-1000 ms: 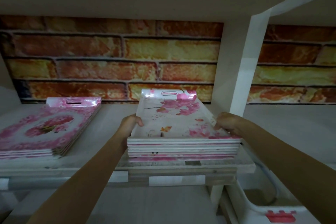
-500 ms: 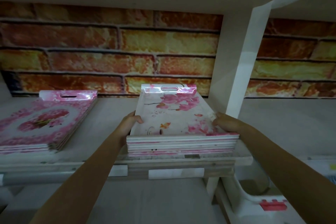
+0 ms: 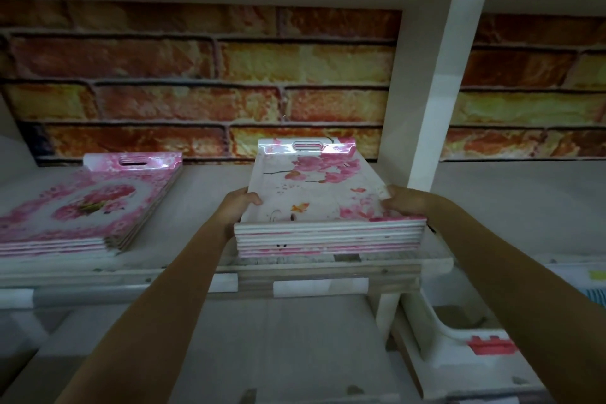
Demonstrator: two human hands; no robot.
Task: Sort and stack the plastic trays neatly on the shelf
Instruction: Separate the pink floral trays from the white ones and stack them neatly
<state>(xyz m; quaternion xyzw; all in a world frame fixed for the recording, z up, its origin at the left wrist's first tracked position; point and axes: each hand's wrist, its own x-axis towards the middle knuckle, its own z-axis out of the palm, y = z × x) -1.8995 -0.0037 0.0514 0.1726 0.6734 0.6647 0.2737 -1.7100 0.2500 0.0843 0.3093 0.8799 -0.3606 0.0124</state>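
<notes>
A stack of several white plastic trays with pink blossom print rests on the shelf, its near edge at the shelf's front lip. My left hand grips the stack's left rim, thumb over the top tray. On the right rim, my right hand holds the stack with curled fingers. A second stack of pink rose-print trays lies on the same shelf at the left, untouched.
A white upright post stands just right of the held stack. Behind the shelf is a brick-pattern wall. Below right sits a white plastic bin with a red label. A lower shelf board lies beneath.
The blossom tray stack has slid a little deeper onto the shelf between my two hands, which keep their grip. The left stack has not moved.
</notes>
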